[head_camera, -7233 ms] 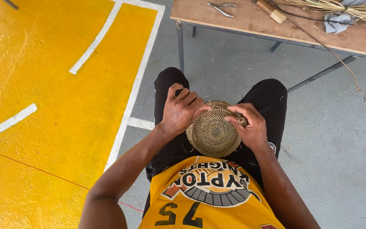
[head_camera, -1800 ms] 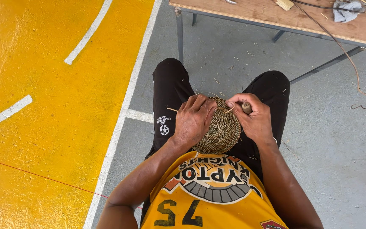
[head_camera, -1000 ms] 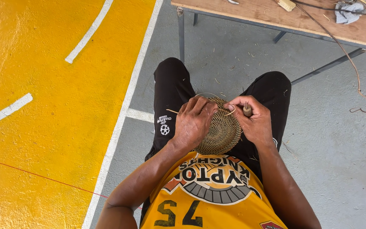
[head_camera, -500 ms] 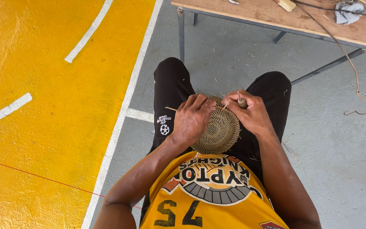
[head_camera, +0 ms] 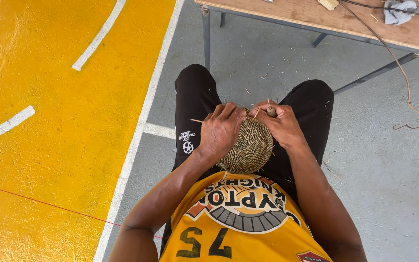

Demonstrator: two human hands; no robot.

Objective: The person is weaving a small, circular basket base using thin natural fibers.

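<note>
woven disc (head_camera: 249, 148): coiled plant fibre, tan, ribbed, matt | tool handle (head_camera: 271, 111): pale wood, smooth | table top (head_camera: 345, 19): raw board, scuffed, matt | table legs (head_camera: 206, 36): grey painted metal | floor (head_camera: 389, 165): rough grey concrete; yellow area (head_camera: 49, 121): painted, slight sheen | rag (head_camera: 399, 10): grey cloth

woven disc (head_camera: 248, 148) on lap between hands, table (head_camera: 316, 17) ahead

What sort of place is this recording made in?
Probably a sports court used as a craft workspace: the yellow painted floor carries white court lines, and a wooden table stands on grey concrete. Both hands work a round woven basket piece.
</note>
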